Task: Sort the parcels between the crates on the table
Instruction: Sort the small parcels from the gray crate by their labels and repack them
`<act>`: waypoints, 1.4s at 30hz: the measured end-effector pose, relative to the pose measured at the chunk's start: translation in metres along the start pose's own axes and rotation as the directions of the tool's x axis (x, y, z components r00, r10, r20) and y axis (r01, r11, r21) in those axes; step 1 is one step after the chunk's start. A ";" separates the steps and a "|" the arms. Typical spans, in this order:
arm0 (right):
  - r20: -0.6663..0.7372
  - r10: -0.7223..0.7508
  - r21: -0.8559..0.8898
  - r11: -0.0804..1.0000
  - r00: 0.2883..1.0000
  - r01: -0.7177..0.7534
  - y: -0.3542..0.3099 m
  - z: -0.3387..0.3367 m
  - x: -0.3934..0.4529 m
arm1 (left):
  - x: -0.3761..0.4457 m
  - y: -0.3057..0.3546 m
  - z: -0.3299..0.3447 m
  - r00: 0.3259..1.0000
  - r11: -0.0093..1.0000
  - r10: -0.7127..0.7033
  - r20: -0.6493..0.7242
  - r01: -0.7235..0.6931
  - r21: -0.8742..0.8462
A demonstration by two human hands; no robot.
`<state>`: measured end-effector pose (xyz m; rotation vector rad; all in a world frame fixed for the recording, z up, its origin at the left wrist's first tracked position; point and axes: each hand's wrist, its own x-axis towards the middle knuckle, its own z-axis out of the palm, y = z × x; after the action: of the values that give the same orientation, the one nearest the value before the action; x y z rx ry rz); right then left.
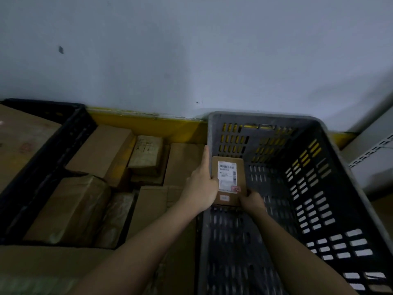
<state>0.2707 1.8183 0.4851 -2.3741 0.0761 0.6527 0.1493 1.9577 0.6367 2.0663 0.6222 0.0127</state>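
1. Brown cardboard parcel [229, 180], label up, sits inside the grey crate [331, 158] against its left wall; left hand [201, 186] grips its left edge, right hand [252, 201] pinches its near corner.
2. The crate floor to the right lies open; boxes crowd the black crate [42, 167].

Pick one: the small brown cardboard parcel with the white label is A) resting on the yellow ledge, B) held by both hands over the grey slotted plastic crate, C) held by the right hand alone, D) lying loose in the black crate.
B: the left hand and right hand both grip the small brown cardboard parcel above the grey slotted plastic crate.
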 end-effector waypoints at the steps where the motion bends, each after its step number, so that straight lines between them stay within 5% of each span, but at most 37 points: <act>1: -0.001 -0.003 -0.026 1.000 1.000 0.003 -0.004 -0.005 -0.003 | 0.000 0.000 0.000 1.000 1.000 -0.007 -0.003 0.007 0.007; 11: -0.042 -0.358 0.003 0.933 0.933 0.359 -0.061 -0.066 -0.060 | -0.012 0.008 -0.003 0.987 0.941 0.054 -0.154 0.001 0.339; 18: 0.097 -0.541 -0.233 0.804 0.836 0.547 -0.092 -0.101 -0.122 | -0.029 0.017 -0.008 0.960 0.756 0.216 -0.180 -0.048 0.653; 24: 0.122 -0.680 -0.332 0.659 0.723 0.675 -0.119 -0.109 -0.154 | -0.050 0.018 -0.048 0.949 0.752 0.283 -0.142 -0.128 0.647; 32: 0.230 -0.749 -0.255 0.569 0.621 0.781 -0.164 -0.047 -0.194 | -0.092 -0.038 -0.133 0.959 0.728 0.170 -0.227 0.033 0.685; 42: 0.401 -0.645 -0.046 0.695 0.650 0.718 -0.205 0.025 -0.233 | -0.105 -0.123 -0.228 0.949 0.789 0.165 -0.267 0.035 0.613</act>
<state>0.1018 1.9662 0.7000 -2.1681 -1.0624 0.7047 -0.0514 2.1453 0.6886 2.7563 0.8217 0.2040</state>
